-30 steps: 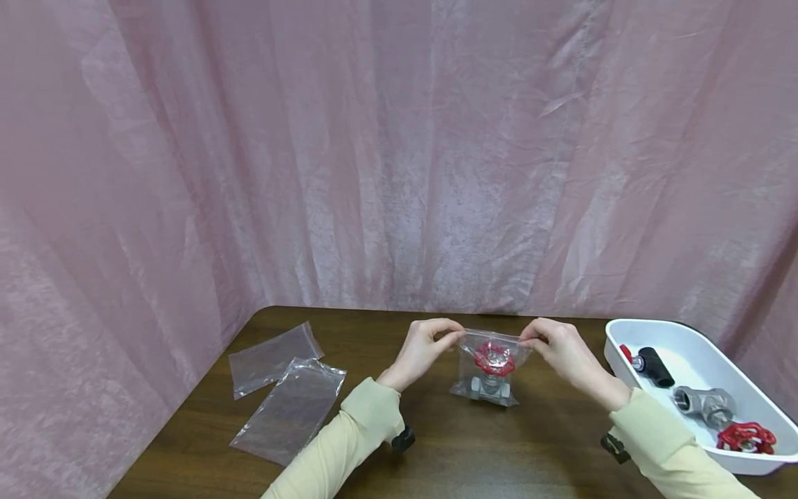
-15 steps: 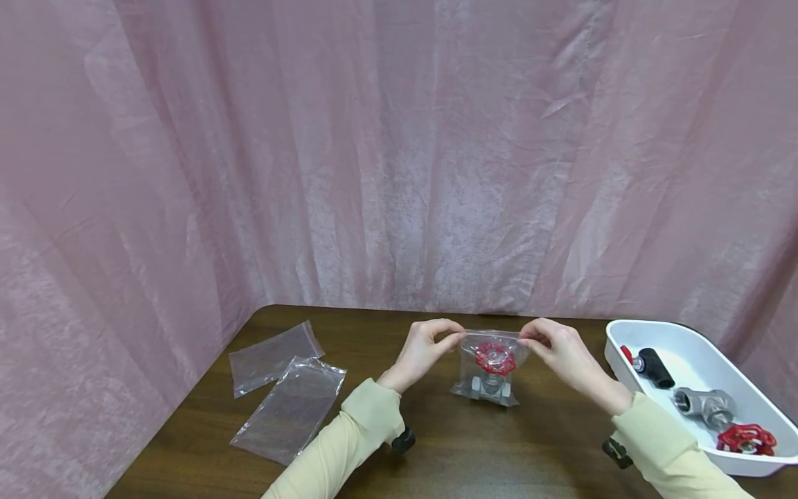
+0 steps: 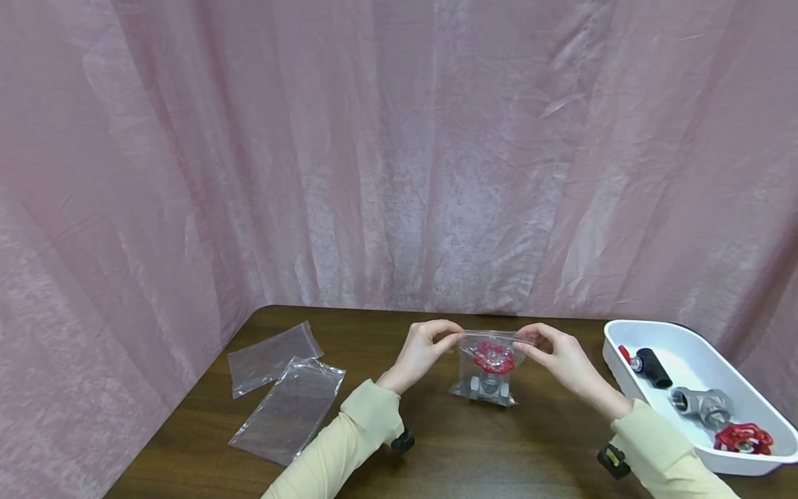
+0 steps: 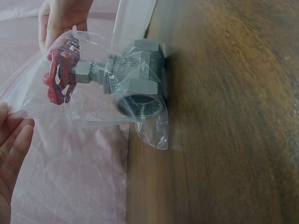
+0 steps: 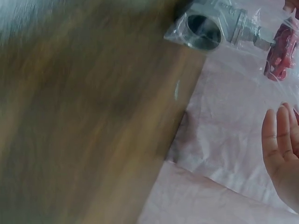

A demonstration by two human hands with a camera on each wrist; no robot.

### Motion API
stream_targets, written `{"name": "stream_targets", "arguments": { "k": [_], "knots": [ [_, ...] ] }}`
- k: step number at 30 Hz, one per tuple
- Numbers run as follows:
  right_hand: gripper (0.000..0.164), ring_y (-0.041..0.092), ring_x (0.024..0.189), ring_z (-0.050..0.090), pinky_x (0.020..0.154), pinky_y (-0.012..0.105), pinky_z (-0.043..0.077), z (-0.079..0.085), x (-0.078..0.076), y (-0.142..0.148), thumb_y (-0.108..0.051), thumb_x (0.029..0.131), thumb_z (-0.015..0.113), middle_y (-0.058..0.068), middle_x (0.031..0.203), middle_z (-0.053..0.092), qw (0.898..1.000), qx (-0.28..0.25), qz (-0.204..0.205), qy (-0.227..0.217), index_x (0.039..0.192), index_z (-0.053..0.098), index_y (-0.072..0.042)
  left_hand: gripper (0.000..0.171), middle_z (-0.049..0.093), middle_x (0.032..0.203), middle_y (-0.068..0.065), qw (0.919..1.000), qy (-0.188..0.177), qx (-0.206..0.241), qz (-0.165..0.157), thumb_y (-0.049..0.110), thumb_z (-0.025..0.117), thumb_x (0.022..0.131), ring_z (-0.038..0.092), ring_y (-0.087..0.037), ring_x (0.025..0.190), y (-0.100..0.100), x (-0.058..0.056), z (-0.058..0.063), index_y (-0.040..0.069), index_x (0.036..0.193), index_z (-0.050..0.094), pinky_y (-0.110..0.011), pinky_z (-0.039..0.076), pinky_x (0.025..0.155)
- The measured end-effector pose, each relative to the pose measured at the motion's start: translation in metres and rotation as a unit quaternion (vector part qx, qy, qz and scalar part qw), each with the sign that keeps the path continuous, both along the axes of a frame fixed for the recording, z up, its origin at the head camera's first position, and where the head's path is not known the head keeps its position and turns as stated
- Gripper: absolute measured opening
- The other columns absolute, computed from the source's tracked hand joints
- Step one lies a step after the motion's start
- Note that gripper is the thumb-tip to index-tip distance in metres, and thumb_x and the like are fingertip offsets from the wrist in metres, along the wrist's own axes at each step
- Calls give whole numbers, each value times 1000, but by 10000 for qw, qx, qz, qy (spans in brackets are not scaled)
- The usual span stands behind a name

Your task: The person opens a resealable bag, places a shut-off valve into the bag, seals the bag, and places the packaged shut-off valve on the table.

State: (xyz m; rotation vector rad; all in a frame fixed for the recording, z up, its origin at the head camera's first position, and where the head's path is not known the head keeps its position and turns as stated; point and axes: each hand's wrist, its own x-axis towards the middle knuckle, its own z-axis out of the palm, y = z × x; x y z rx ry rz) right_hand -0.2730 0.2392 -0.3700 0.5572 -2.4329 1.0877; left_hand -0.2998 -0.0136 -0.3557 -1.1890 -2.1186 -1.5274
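Note:
A clear zip-lock bag (image 3: 466,378) stands upright on the table, with a metal gate valve (image 4: 135,79) inside. The valve's red handwheel (image 3: 494,358) points up, and its threaded opening (image 5: 204,31) shows through the plastic in the right wrist view. At the bag's top left corner, my left hand (image 3: 425,350) pinches the edge between thumb and fingers. My right hand (image 3: 561,357) holds the same top edge near the right corner, thumb toward me. In the right wrist view, the fingers (image 5: 283,135) of that hand look fairly straight and its thumb is hidden.
Two flat clear bags, one (image 3: 289,409) overlapping the other (image 3: 268,360), lie on the left of the wooden table (image 3: 461,457). At right, a white tray (image 3: 692,339) holds another red-wheeled valve (image 3: 707,405) and a black fitting with a red end (image 3: 653,369). A pink curtain hangs behind.
My right hand has slid slightly left along the bag's top edge, its wrist turning a little. The left hand, bag and valve stay nearly where they were.

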Motion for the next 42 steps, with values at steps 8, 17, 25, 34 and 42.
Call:
{"name": "stream_targets", "arguments": {
  "k": [8, 17, 25, 34, 42],
  "knots": [
    [29, 17, 76, 59, 63, 27, 46, -13, -6, -1, -13, 84, 65, 9, 95, 61, 9881, -1126, 876, -570, 109, 57, 0, 10, 64, 86, -15, 10000, -47, 28, -19, -3, 58, 85, 61, -30, 69, 0, 0, -1, -5, 93, 65, -32, 51, 61],
    [49, 24, 103, 54, 79, 32, 47, -89, -58, 22, -34, 88, 58, 12, 119, 54, 9487, -2303, 1564, -1498, 131, 46, -14, 10, 64, 86, -17, 10000, -63, 29, -60, -4, 58, 85, 60, -33, 68, 0, 0, -3, -7, 92, 65, -37, 51, 60],
    [46, 28, 110, 49, 82, 36, 45, -87, -54, 10, -25, 89, 59, 16, 125, 48, 9097, -3172, 1760, -2023, 131, 47, -11, 10, 65, 87, -6, 9999, -99, 91, -5, 4, 61, 85, 61, -27, 67, 3, -24, -28, 0, 93, 67, -34, 51, 58],
    [36, 28, 102, 55, 79, 37, 46, -87, -54, 8, -18, 91, 57, 17, 119, 53, 9058, -3287, 1537, -2187, 123, 53, -2, 10, 65, 87, -1, 9999, -75, 82, 2, 8, 61, 86, 62, -18, 67, 1, -27, -28, 5, 93, 68, -25, 50, 59],
    [32, 26, 96, 58, 77, 38, 47, -93, -58, 10, -18, 92, 54, 18, 115, 54, 9060, -3258, 1720, -2084, 116, 58, 3, 11, 65, 88, -8, 9993, -302, -188, 64, 5, 60, 86, 62, -27, 68, -2, -16, -15, 2, 95, 67, -32, 51, 60]
  ]
}}
